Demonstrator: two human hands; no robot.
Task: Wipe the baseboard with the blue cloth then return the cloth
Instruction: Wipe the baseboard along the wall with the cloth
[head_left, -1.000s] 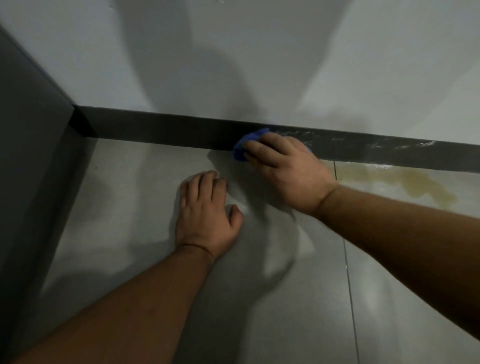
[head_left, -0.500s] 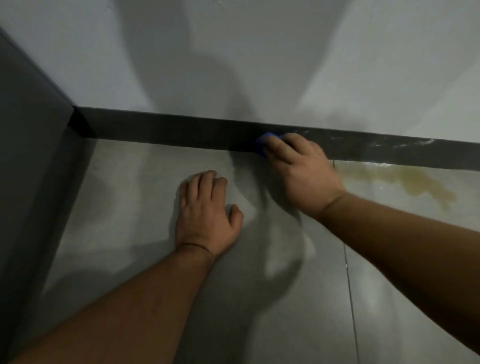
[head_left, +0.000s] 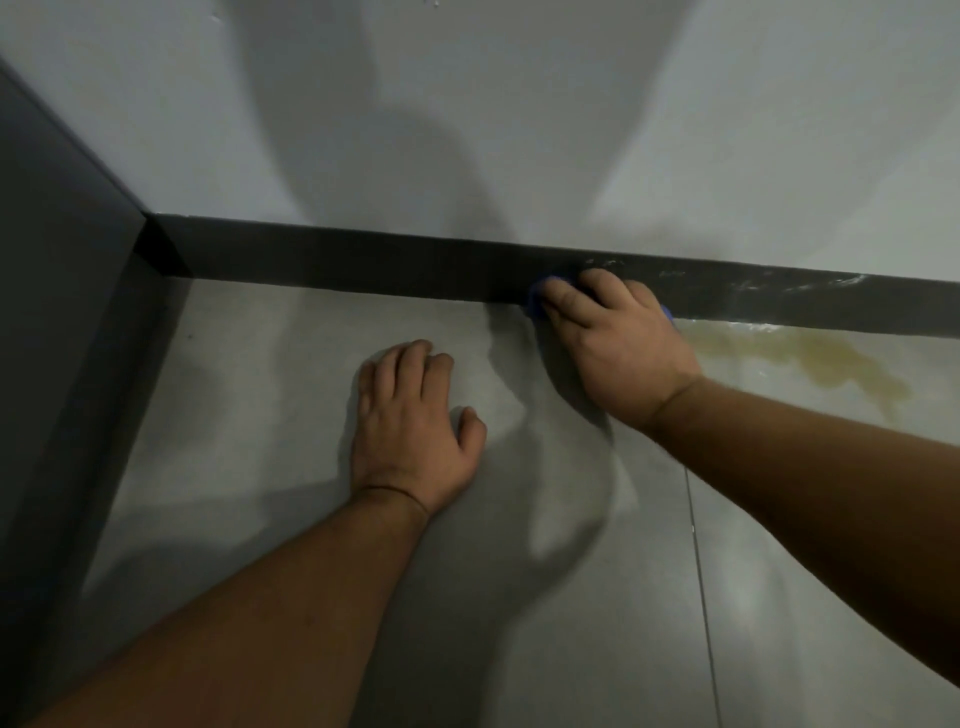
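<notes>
floor (head_left: 249, 415): grey tiles, smooth, bit of a sheen, big soft shadows across the middle
grout line (head_left: 701, 571): thin, right of centre, running from the near edge up toward the wall
left hand (head_left: 410, 431): flat on the tile, palm down, fingers together pointing at the wall, thumb out to the right
stain (head_left: 831, 364): yellowish-brown smeary patch, far right, tight against the baseboard (head_left: 363, 260)
far edge: meets that dark baseboard all the way across
left edge: stops at a dark grey panel (head_left: 52, 338)

The right hand (head_left: 621, 356) holds blue cloth (head_left: 537, 292) against baseboard (head_left: 363, 260); left hand (head_left: 410, 431) rests on floor (head_left: 249, 395).
</notes>
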